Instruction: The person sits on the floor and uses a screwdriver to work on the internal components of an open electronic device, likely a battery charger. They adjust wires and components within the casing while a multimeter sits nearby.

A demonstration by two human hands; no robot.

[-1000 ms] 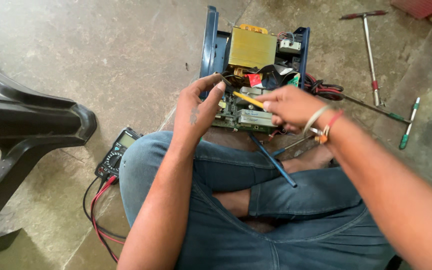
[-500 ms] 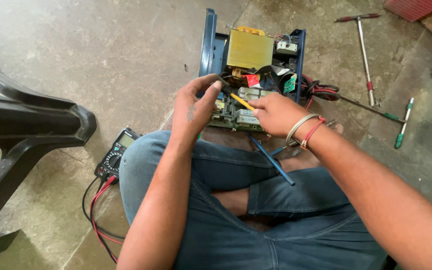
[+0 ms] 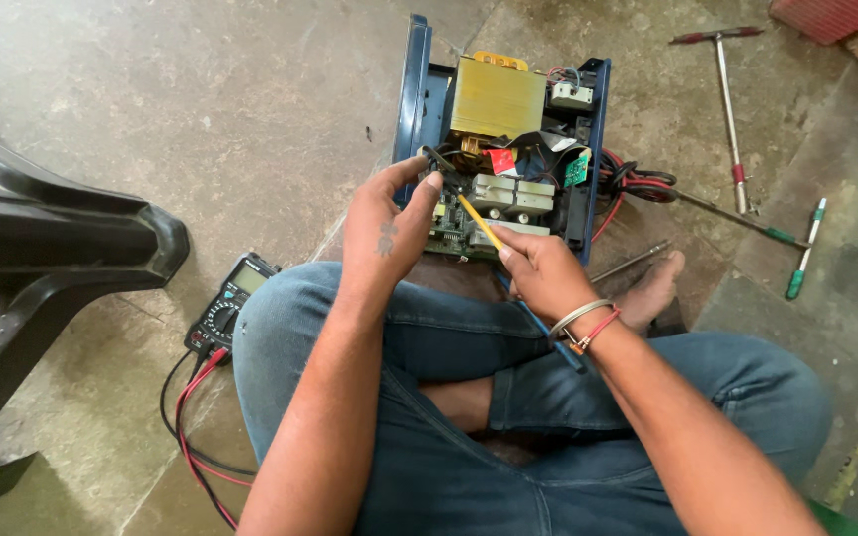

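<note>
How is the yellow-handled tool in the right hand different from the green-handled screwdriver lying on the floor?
The yellow-handled tool is gripped by the right hand, tip angled into the open blue device; the green-handled screwdriver lies untouched on the concrete floor, off to the right. One handle is yellow, the other green. Both are slim and straight.

Right hand point(image 3: 538, 273): withdrawn from over the board point(image 3: 454, 230) toward the knee, yellow tool point(image 3: 479, 220) now angled up-left. Left hand point(image 3: 384, 228): fingers point(image 3: 431, 184) extended further into the open unit point(image 3: 508, 139).
</note>
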